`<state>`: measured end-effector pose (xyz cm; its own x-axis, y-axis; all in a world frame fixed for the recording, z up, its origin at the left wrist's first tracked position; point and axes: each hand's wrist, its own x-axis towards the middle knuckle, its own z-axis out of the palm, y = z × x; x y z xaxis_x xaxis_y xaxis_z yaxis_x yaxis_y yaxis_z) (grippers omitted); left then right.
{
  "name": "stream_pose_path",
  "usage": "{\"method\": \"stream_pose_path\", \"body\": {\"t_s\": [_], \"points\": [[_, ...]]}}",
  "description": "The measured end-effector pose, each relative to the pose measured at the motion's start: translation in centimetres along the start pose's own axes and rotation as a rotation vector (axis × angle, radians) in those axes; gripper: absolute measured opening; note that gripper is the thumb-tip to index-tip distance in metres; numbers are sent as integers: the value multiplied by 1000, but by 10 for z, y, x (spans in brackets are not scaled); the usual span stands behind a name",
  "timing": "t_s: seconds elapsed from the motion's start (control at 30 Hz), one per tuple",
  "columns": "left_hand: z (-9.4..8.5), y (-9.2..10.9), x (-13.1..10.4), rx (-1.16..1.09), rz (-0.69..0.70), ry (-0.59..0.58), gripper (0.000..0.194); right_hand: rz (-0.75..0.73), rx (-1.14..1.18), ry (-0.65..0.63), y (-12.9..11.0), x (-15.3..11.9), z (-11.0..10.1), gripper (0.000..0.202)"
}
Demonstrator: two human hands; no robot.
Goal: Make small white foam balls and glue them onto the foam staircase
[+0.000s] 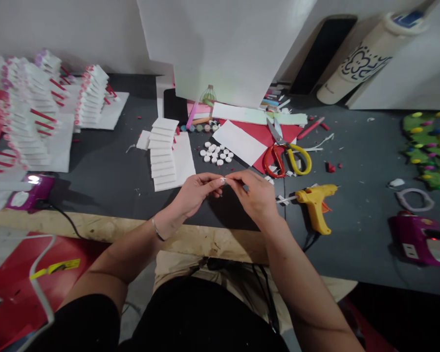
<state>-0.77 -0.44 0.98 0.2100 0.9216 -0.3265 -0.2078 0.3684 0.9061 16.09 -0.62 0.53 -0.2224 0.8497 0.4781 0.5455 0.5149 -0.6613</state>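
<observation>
My left hand and my right hand meet over the table's near edge, fingertips pinched together. Between them is a small white piece, too small and too covered to name. Just beyond lies a cluster of small white discs. Left of the discs, a stepped row of white rectangles stands on a white base card. Red-and-yellow-handled scissors rest beyond my right hand, partly on red paper and close to a white card. A yellow glue gun lies to the right.
Several finished-looking white stepped models with red sticks crowd the left. Purple boxes sit at both sides, and a white bottle leans at the back right. A green decorated cutout lies far right. Paper scraps and cables are scattered about.
</observation>
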Motion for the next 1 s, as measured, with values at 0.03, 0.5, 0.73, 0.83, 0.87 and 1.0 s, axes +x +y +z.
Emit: {"method": "stream_pose_path", "body": {"t_s": [0.03,0.5,0.73,0.83,0.87,1.0], "points": [[0,0,0,-8,-8,-1,16,11,-1,2,0,0,0,16],[5,-10,0,-208,-4,25,23,-24,-66,82,-5,-8,9,16],[-2,-4,-1,-180,-44,-43,24,83,-30,56,-2,-5,6,16],[-7,0,-1,-133,-68,-70,22,73,-22,25,-1,-5,5,15],[-8,1,-1,-117,-78,-74,24,61,-23,18,0,-5,5,15],[-9,2,0,-39,-78,-76,29,-17,-22,-6,2,-6,8,16]]}}
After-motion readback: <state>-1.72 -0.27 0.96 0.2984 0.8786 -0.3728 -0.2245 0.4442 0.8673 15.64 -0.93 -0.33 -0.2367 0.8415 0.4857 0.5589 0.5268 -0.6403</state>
